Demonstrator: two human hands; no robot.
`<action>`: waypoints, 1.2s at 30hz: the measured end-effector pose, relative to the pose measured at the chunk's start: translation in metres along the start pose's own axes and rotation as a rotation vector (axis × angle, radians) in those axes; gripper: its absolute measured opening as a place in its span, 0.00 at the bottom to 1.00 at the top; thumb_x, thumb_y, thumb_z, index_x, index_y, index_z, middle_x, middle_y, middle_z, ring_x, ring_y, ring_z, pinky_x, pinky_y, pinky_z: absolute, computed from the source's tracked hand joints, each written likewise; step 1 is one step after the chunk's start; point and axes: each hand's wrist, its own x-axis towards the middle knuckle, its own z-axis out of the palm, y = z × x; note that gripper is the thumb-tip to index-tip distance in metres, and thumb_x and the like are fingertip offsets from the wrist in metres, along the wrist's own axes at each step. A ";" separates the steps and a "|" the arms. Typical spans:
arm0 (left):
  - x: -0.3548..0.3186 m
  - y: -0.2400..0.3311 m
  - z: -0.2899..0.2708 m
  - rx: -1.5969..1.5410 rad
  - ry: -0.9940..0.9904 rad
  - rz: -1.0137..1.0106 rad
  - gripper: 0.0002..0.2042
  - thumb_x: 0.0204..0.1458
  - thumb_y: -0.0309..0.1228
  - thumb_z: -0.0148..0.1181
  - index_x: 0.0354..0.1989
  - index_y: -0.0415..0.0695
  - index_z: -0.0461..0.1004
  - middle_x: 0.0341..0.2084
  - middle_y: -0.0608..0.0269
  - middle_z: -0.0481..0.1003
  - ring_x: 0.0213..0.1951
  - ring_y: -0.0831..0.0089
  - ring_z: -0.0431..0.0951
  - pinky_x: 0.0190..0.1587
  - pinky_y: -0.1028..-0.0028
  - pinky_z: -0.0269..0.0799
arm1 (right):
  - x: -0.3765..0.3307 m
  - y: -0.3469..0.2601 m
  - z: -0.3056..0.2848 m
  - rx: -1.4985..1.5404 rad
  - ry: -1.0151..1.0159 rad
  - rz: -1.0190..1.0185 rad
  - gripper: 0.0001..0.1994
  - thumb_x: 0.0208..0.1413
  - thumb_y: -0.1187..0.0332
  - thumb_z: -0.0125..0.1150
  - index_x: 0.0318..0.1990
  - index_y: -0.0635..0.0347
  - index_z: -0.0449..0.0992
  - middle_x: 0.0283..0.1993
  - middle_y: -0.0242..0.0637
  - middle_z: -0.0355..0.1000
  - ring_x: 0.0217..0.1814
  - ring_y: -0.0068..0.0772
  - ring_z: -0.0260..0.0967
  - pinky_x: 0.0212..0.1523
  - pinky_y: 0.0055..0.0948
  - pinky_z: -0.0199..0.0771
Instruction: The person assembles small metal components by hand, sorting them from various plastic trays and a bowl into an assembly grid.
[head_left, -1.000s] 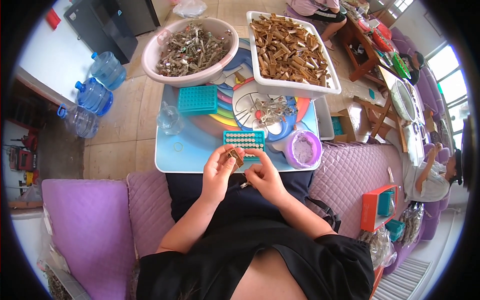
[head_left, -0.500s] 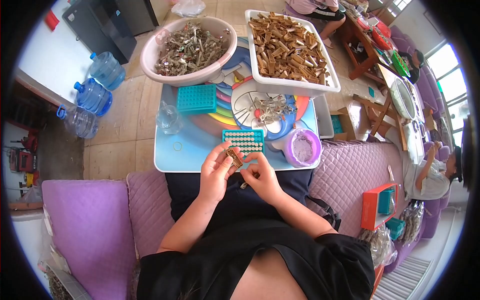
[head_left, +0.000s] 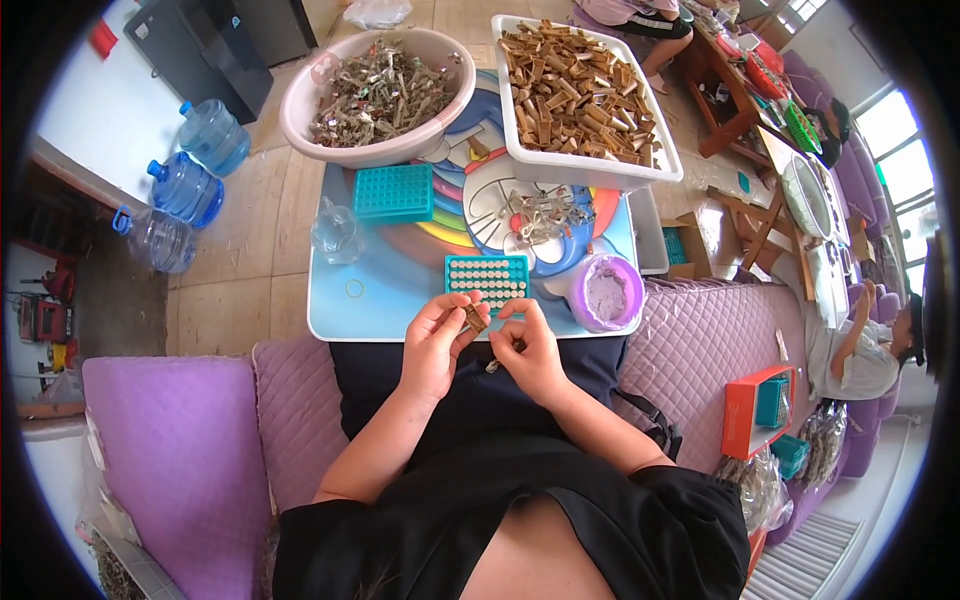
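Fingers of the left hand (head_left: 428, 352) are closed on a small brown piece (head_left: 475, 319) at frame centre. Right hand (head_left: 527, 356): fingers curled inward; whether they grip anything cannot be determined. Orange-red box (head_left: 741, 428), lower right of frame, bears pale marking, illegible.

A home-like room doubles as a hand-assembly workshop: a white tub (head_left: 590, 174) of brown pieces (head_left: 575, 95), a pink basin (head_left: 385, 153) and a teal rack (head_left: 487, 272) filled with small pale parts (head_left: 480, 275) share a cartoon-printed counter (head_left: 400, 297). Quilted purple seating (head_left: 715, 325), large water bottles (head_left: 187, 192) and tiled flooring (head_left: 255, 235) surround it, with another person (head_left: 868, 362) seated near the bright windows (head_left: 905, 180).
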 end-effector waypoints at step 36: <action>0.007 0.001 -0.023 -0.101 0.070 -0.155 0.06 0.57 0.26 0.46 0.40 0.39 0.68 0.40 0.53 0.72 0.41 0.65 0.75 0.49 0.66 0.72 | 0.072 0.067 -0.046 -0.679 0.025 -0.100 0.08 0.43 0.78 0.58 0.34 0.65 0.76 0.32 0.44 0.71 0.35 0.44 0.71 0.38 0.34 0.71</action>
